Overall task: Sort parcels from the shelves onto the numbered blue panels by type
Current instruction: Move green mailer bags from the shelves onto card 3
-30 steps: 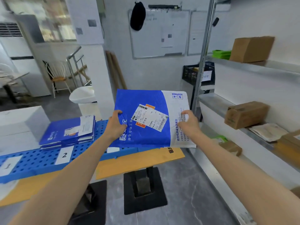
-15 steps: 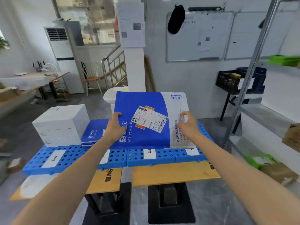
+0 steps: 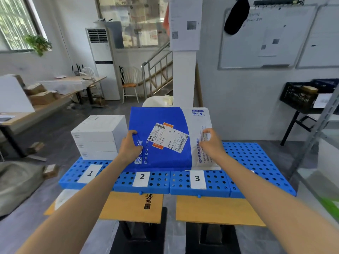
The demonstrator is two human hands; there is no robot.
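The stack of white boxes (image 3: 99, 136) on the blue panels (image 3: 256, 162), behind the card marked 1 (image 3: 89, 173), stands just beside the left edge of the envelope (image 3: 165, 158). A drift that way could bump the stack or leave the envelope leaning on it. The envelope hangs above both the card marked 2 (image 3: 141, 177) and the card marked 3 (image 3: 197, 179), so if it were let go here it would likely land across the seam between two slots, sorted into neither. It is thin and flat and held only at its sides, so it may sag in the middle or slide out of the lighter right-hand pinch if it is tipped. It also hides whatever lies behind it on the panels, which makes a blind drop riskier. The left hand (image 3: 131, 146) clasps the blue left edge, thumb on the upper face and fingers out of sight beneath. The envelope spans between the hands with its shipping label (image 3: 167, 137) facing up. The right hand (image 3: 211, 143) pinches the white right-hand strip near its edge.
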